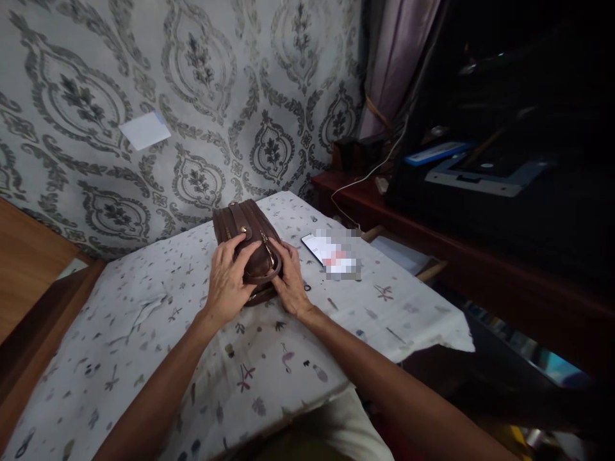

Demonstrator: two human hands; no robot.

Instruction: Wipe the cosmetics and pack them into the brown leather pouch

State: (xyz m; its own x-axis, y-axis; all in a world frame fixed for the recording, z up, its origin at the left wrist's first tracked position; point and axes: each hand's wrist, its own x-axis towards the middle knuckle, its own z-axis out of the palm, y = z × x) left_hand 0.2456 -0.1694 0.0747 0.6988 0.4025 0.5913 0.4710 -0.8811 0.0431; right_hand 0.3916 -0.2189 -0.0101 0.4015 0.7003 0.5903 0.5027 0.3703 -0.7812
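A brown leather handbag (247, 221) with gold-coloured zippers lies on the patterned white tablecloth (269, 355). My left hand (228, 275) holds its near left side, fingers curled over the top and thumb low at the near end. On the opposite side my right hand (291, 282) grips the bag beside an open-looking stretch of zipper (269, 250). Its fingertips are partly hidden, so I cannot tell whether they pinch the zipper pull. Right of the bag, a lit phone (321, 250) lies flat, part of its screen blurred out.
A patterned wall (202, 96) rises behind the table, with a white paper (145, 131) on it. To the right stands a dark red wooden cabinet (355, 192) with a large dark screen (480, 96). A white cable (369, 173) hangs down by the open drawer (432, 272).
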